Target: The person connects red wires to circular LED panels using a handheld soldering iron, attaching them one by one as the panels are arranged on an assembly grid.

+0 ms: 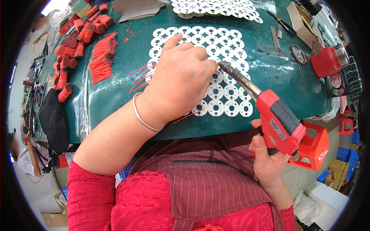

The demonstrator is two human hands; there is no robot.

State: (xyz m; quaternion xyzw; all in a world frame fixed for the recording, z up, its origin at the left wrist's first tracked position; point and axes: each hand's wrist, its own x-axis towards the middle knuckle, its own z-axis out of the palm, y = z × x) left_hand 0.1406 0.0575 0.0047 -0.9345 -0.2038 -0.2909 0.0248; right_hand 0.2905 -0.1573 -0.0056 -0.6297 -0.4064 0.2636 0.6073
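Observation:
My left hand (pixel 180 77) reaches over a grid of round white LED boards (pixel 231 108) on the green table. Its fingers are pinched, and a bit of red wire shows beside them; the fingertips themselves are mostly hidden. More red wires (pixel 139 79) stick out on the hand's left side, over the boards. In my right hand (pixel 266 156) is a red soldering gun (pixel 278 115) with a black grip panel. Its darkened metal tip (pixel 227 68) points up and left, close to my left fingertips.
Loose red wires (pixel 102 61) lie in a pile on the left, beside tied wire bundles (pixel 65 51). More boards (pixel 216 8) are stacked at the back. At the right are pliers (pixel 283 24), a round metal dish (pixel 297 54) and a red container (pixel 325 62). A red stool (pixel 316 148) stands below.

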